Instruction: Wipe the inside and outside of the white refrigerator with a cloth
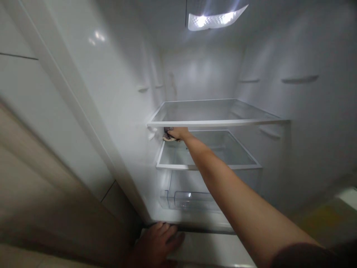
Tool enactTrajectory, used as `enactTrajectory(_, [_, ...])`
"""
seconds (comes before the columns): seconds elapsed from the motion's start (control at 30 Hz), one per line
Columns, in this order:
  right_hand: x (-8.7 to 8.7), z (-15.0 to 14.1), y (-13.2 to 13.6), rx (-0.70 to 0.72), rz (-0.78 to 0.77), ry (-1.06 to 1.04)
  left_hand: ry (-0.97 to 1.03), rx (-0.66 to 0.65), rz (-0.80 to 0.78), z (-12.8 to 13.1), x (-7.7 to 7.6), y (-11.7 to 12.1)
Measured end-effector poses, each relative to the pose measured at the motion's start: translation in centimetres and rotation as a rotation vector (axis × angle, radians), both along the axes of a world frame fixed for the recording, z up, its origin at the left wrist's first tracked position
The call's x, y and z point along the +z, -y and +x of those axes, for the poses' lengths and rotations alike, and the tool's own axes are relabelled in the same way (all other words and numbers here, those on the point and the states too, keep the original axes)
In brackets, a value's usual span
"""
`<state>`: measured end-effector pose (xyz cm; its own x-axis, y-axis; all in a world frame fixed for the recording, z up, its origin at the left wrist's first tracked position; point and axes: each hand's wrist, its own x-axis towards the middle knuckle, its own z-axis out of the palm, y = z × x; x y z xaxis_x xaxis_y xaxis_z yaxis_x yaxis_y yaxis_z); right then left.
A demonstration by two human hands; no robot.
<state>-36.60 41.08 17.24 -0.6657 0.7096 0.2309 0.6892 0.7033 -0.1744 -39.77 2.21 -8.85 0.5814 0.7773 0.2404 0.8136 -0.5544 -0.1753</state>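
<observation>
My right hand (177, 132) reaches deep into a refrigerator, closed on a patterned cloth (168, 137) with a pale edge. It is at the left side, beneath the upper glass shelf (217, 123) and over the lower glass shelf (209, 167). Part of the cloth and of my fingers is hidden behind the upper shelf's front edge. Low in the view, my left hand (158, 242) lies with fingers apart on the white ledge (206, 245) below the compartment; it holds nothing that I can see.
A lit lamp (214, 19) is set in the refrigerator's ceiling. Short shelf supports (299, 79) stick out from the side walls. Below the shelves stands a clear plastic drawer (192, 199). Pale cabinet panels (55, 126) run along the left.
</observation>
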Motion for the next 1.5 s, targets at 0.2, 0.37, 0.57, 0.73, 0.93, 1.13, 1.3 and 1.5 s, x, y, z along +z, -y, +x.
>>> enactTrajectory(0.2, [0.6, 2.5, 3.7, 0.044, 0.005, 0.012, 0.021, 0.018, 0.027, -0.1, -0.3, -0.1])
enactTrajectory(0.37, [0.7, 5.1, 6.9, 0.113, -0.006, 0.054, 0.016, 0.010, 0.077, -0.2, -0.5, -0.1])
enactTrajectory(0.57, [0.6, 9.3, 11.0, 0.163, 0.003, 0.061, 0.027, -0.017, 0.193, -0.3, 0.1, -0.1])
enactTrajectory(0.73, [0.4, 12.7, 13.6, 0.140, -0.016, 0.067, 0.042, -0.032, 0.251, -0.5, 0.0, -0.1])
enactTrajectory(0.93, [0.1, 16.5, 14.1, 0.101, -0.053, 0.043, 0.057, -0.067, 0.275, -0.2, 0.7, -0.2])
enactTrajectory(1.13, [-0.4, 18.0, 11.9, 0.023, -0.039, 0.009, 0.059, -0.063, 0.267, -0.2, 0.4, -0.1])
enactTrajectory(1.3, [-0.9, 17.2, 9.6, -0.001, -0.003, -0.028, 0.050, -0.049, 0.244, -0.3, 0.2, 0.0])
enactTrajectory(1.5, [-1.3, 15.9, 7.0, -0.022, 0.009, -0.047, 0.020, -0.041, 0.245, 0.1, 0.6, 0.1])
